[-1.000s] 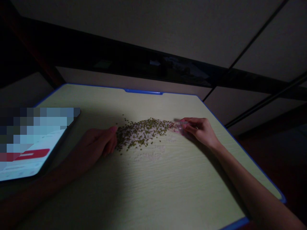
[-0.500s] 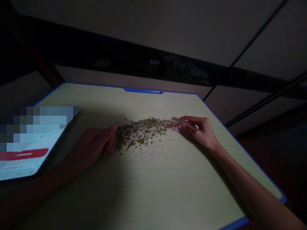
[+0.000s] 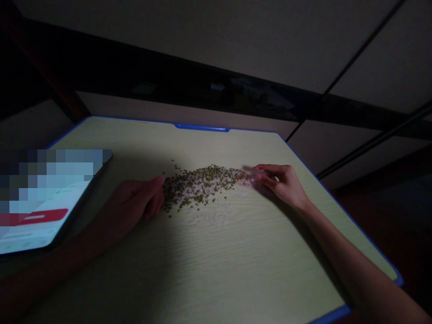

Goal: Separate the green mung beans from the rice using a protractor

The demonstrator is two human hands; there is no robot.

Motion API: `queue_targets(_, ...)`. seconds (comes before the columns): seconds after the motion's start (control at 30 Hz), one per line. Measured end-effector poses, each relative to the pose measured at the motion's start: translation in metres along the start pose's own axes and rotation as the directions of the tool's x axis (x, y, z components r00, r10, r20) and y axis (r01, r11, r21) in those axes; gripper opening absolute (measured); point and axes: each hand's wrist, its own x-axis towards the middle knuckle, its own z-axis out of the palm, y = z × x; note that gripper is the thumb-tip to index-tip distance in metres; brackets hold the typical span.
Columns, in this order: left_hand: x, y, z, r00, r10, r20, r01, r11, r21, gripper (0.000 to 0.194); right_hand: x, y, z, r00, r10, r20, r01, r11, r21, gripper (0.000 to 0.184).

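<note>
A long heap of small green beans (image 3: 211,173) mixed with pale, rice-like grains (image 3: 211,217) lies across the table. At the heap's left end rests my left hand (image 3: 137,198), its fingers curled closed; whatever may be inside them is hidden. My right hand (image 3: 283,182) is at the right end, with thumb and fingers pinched on a small see-through piece (image 3: 259,172) that looks like clear plastic. Reddish specks show beside that piece, too blurred to name. Some pale grains are scattered in front of the heap.
A tablet-like device with a lit screen (image 3: 37,229) stands on the left of the table. The light wood-look tabletop (image 3: 236,270) has a blue rim, with a blue raised strip (image 3: 202,128) at the far edge. Behind it are dark-banded cabinet fronts (image 3: 189,108).
My right hand has shifted very slightly, still pinching the clear piece. My left hand and the heap look the same.
</note>
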Motion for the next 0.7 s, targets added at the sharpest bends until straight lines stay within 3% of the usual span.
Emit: queue_targets(0.7, 0.0007, 0.0004, 0.0005, 1.0, 0.022, -0.014, -0.022, 1.0, -0.008, 0.045, -0.0011, 0.0026, 0.0028, 0.998, -0.037, 0.057, 0.036, 0.999, 0.013, 0.029)
